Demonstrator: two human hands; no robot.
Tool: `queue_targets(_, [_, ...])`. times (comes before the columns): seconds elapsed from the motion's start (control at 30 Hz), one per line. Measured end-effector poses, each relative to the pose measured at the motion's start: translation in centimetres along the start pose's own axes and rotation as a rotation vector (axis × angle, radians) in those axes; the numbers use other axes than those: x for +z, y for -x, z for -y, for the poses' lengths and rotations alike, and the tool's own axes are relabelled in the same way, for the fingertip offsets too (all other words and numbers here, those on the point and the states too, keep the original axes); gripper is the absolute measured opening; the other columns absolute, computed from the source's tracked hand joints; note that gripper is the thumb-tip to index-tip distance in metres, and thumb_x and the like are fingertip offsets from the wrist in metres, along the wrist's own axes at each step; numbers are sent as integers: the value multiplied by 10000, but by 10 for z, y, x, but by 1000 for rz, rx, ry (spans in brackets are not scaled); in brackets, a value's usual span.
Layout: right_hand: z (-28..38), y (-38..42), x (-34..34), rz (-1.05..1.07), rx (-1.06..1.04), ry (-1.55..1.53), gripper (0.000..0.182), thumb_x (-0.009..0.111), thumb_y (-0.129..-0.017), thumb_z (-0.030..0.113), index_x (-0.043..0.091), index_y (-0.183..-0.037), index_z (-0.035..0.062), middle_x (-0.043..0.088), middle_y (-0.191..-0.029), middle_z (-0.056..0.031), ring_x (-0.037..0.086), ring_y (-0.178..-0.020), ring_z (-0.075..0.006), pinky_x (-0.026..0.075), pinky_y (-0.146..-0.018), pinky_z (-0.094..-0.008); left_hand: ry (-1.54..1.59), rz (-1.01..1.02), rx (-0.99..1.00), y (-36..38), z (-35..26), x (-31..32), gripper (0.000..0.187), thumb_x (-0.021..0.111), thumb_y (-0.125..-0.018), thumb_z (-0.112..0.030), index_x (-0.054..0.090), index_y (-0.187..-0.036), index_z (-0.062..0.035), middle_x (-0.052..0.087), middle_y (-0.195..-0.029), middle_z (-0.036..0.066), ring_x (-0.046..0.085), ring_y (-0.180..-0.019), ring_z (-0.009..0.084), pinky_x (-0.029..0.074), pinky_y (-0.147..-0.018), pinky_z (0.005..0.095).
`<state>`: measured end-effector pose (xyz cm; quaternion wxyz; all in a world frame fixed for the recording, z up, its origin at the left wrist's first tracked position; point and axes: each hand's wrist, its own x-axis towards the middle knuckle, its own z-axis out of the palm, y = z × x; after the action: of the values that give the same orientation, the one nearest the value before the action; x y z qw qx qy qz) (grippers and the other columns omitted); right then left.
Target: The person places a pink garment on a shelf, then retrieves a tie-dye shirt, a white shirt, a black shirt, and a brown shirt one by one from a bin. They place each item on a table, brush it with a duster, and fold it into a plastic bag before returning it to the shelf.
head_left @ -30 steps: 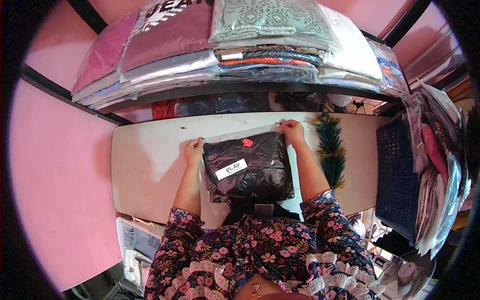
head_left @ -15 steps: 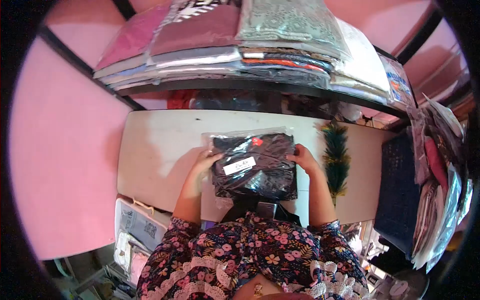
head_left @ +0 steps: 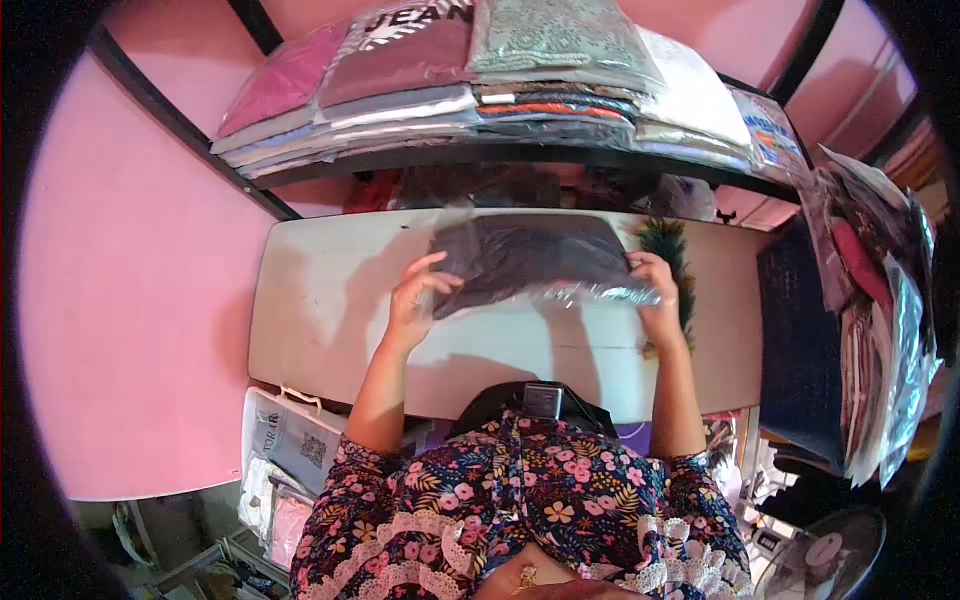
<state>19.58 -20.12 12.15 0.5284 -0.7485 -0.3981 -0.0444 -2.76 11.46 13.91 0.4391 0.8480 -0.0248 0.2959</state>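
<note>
A dark garment in a clear plastic bag [head_left: 540, 255] is raised above the white table [head_left: 480, 360], tilted, its near edge shiny. At the bag's left end is my left hand [head_left: 425, 290], its fingers closed on the plastic. My right hand [head_left: 655, 290] grips the opposite end. No label shows on the side that faces me. Shadows of the arms fall on the table top below the bag.
Behind the table, a black-framed shelf [head_left: 500, 155] bears stacks of bagged clothes [head_left: 400, 60]. A green tinsel-like garland [head_left: 668, 250] lies right of the bag. Farther right are a dark blue bin [head_left: 800, 350] and hanging bagged garments [head_left: 870, 350]. A white container [head_left: 290, 400] sits lower left.
Both hands have lifted the bagged garment and moved it away from my body, tilting it. The white label and red mark seen before no longer show. The view has shifted slightly.
</note>
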Motion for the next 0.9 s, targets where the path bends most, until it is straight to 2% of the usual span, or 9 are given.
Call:
queue_targets(0.1, [-5, 46, 2, 152, 79, 348, 329, 603, -624, -82, 613, -908, 84, 546, -1169, -119, 462, -1123, -334, 375, -958, -431, -495, 221, -161, 36, 0, 12, 270, 569, -694, 70, 609, -884, -118, 553, -1247, 100, 367, -1291, 304, 264, -1043, 506])
queue_targets(0.13, [-14, 67, 5, 138, 97, 385, 320, 608, -643, -77, 618, -920, 83, 547, -1165, -121, 465, -1119, -335, 381, -955, -428, -521, 292, -230, 60, 17, 16, 370, 543, -695, 110, 620, -949, -146, 408, -1392, 140, 301, -1318, 356, 201, -1073, 490])
queue_targets(0.23, [-23, 110, 8, -3, 168, 421, 300, 621, -690, -54, 620, -962, 73, 548, -1151, -131, 487, -1092, -334, 402, -935, -414, -492, 240, -384, 116, 53, 26, 407, 493, -715, 109, 622, -1005, -146, 371, -1412, 151, 287, -1324, 359, 195, -1080, 475])
queue_targets(0.27, [-28, 123, 4, -63, 193, 454, 304, 629, -697, -36, 616, -984, 65, 552, -1138, -138, 502, -1068, -334, 409, -927, -402, -514, 240, -335, 128, 66, 28, 452, 661, -697, -25, 570, -1120, -157, 327, -1432, 145, 264, -1338, 353, 222, -1065, 520])
queue_targets(0.3, [-26, 131, -3, -139, 212, 487, 316, 630, -699, -30, 622, -998, 72, 556, -1126, -139, 507, -1056, -332, 414, -917, -404, -519, 250, -352, 127, 56, 30, 452, 661, -697, -25, 570, -1120, -157, 327, -1432, 145, 264, -1338, 353, 222, -1065, 520])
queue_targets(0.47, [-37, 167, -28, -325, 335, 682, 414, 621, -739, 44, 543, -1146, 52, 551, -1115, -181, 509, -1033, -362, 413, -887, -443, -307, -150, -273, 100, 9, 61, 813, 764, -650, -143, 343, -1342, -82, 209, -1457, 222, 252, -1331, 380, 232, -1078, 450])
queue_targets(0.57, [-53, 188, -25, -272, 496, 771, 504, 642, -738, 123, 486, -1210, 34, 546, -1093, -233, 517, -1001, -391, 411, -872, -459, -369, -311, -234, 103, 17, 68, 783, 722, -674, -46, 335, -1353, -81, 197, -1460, 218, 360, -1263, 357, 343, -1016, 423])
queue_targets(0.77, [-67, 207, -10, 3, 776, 539, 497, 639, -722, 154, 487, -1171, 4, 571, -1008, -261, 549, -907, -430, 449, -801, -466, -11, -579, -643, 153, 63, 41, 689, 559, -768, 118, 302, -1377, -76, 357, -1389, 137, 574, -869, 151, 483, -714, 248])
queue_targets(0.9, [-73, 202, 13, -232, 742, 216, 427, 580, -746, 102, 478, -1151, 15, 603, -910, -225, 615, -832, -355, 482, -736, -383, 133, -513, -748, 190, 106, 24, 612, 602, -740, 108, 426, -1301, -61, 535, -1114, 45, 536, -703, 89, 447, -606, 199])
